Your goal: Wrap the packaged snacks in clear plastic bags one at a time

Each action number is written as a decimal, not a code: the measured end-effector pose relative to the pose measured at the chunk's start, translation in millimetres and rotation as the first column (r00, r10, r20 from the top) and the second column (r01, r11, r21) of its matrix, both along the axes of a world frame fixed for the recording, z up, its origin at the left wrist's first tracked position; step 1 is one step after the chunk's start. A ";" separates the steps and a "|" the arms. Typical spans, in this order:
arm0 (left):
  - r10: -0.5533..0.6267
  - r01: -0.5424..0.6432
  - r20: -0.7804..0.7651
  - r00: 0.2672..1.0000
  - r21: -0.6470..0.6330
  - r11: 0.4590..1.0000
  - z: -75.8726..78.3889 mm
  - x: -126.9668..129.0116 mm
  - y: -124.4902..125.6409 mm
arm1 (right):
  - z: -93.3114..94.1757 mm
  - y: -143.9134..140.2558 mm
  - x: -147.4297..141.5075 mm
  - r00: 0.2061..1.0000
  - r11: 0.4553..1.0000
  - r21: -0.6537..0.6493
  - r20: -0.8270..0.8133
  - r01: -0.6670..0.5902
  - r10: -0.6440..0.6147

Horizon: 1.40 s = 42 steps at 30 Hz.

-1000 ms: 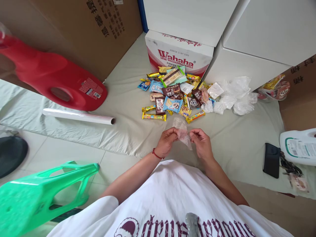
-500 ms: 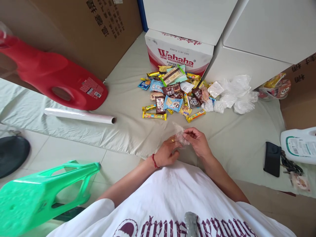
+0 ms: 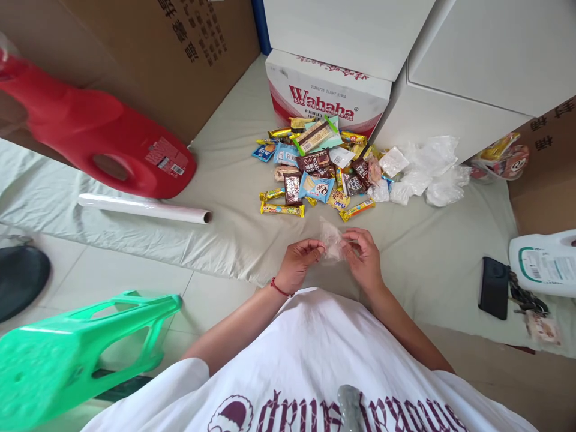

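Hands met just below the middle of the frame, over a pale sheet (image 3: 234, 240) spread on the floor; the left hand (image 3: 297, 264) had its fingertips pressed together on the left edge of a small clear plastic bag (image 3: 332, 243), and the right hand (image 3: 365, 258) pinched the bag's right edge between thumb and forefinger, the other fingers curled; the bag hung crumpled between the two hands, lifted off the sheet; a red cord (image 3: 279, 288) circled the left wrist; just above the hands, at the centre of the frame, lay a heap of wrapped snacks (image 3: 315, 171), with yellow bars at its lower edge and blue and brown packets in the middle; to the right of the heap sat a cluster of clear plastic bags (image 3: 427, 171), touching it; behind the heap, at top centre, stood a white and red carton (image 3: 326, 96) printed Wahaha; in the upper left a red jug (image 3: 99, 141) lay on its side, with a white roll (image 3: 144, 209) just below it on the sheet; a green plastic stool (image 3: 67, 354) filled the lower left; at the right edge lay a black phone (image 3: 494, 287), and above it a white jug (image 3: 542, 264)
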<state>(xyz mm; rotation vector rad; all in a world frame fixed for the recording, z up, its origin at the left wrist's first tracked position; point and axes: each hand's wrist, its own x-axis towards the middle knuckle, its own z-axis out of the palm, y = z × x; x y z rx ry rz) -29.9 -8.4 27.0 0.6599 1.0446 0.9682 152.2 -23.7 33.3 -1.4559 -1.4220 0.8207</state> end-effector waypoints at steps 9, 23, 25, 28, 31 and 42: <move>0.040 -0.040 0.075 0.996 -0.001 0.999 0.0 2.4 1.4 | 8.9 -7.8 -4.0 0.968 0.966 0.120 0.131 -0.231 0.216; -0.074 0.070 0.177 0.982 0.028 0.997 4.8 -5.5 7.1 | 13.2 1.9 3.9 0.827 0.967 -0.255 -0.543 -0.001 -0.143; -0.081 0.070 0.145 0.986 0.075 0.995 4.5 -6.6 7.4 | 19.6 -0.8 4.3 0.909 0.985 -0.162 -0.416 -0.054 -0.018; -0.113 0.098 0.112 0.987 0.131 0.987 3.0 -4.9 6.3 | 28.2 -3.4 -0.4 0.961 0.976 -0.059 -0.193 -0.211 0.197; -0.128 0.110 0.118 0.985 0.142 0.984 2.5 -1.6 4.7 | 29.3 -2.5 -7.0 0.955 0.969 -0.067 -0.199 -0.236 0.219; -0.084 0.097 -0.059 0.995 0.283 0.954 17.0 -1.7 1.2 | 29.6 -5.3 -4.3 0.957 0.977 -0.091 -0.238 -0.192 0.166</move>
